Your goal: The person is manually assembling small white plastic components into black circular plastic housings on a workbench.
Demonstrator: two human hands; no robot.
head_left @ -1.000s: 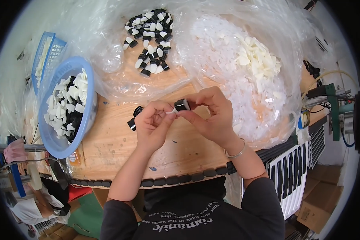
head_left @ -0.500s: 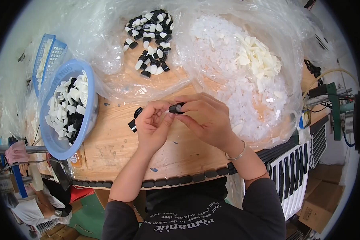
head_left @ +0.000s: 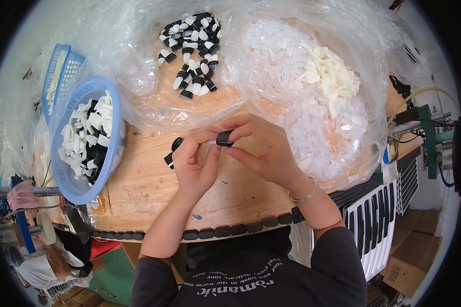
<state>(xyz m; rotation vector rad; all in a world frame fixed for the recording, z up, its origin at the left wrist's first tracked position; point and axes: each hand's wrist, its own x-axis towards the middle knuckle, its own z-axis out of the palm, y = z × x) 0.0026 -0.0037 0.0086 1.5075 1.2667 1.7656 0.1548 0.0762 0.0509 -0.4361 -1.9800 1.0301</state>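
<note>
One black cap [head_left: 224,138] sits between both hands, above the table, near its middle. White tab [head_left: 212,142] shows at cap's left end. Left hand [head_left: 197,156] pinches the tab between thumb and index, other fingers curled. Right hand [head_left: 258,148] grips the cap at its right side, fingertips on top, thumb just below; exact contact of that thumb hard to tell. Bracelet [head_left: 303,192] on right wrist.

Just left of the left hand, two loose caps [head_left: 173,152] lie on the table [head_left: 138,197], close together, partly hidden by the hand. Beyond the hands: heap of black-and-white pieces [head_left: 192,36], spilling toward the person. Right of it, wide pile of whitish translucent bits [head_left: 271,56] on plastic film [head_left: 138,110], cream pieces [head_left: 330,74] on top.

Left: blue tub [head_left: 119,123], tilted, holding white and black parts. Behind it, blue basket [head_left: 70,69] with pale pieces inside. Black pads [head_left: 222,232] line the table's front edge. Lower right: white rack [head_left: 376,225] with black strips, carton [head_left: 404,263] beside it. Lower left: another person [head_left: 38,271] in a light top, pink cloth [head_left: 21,195] above.
</note>
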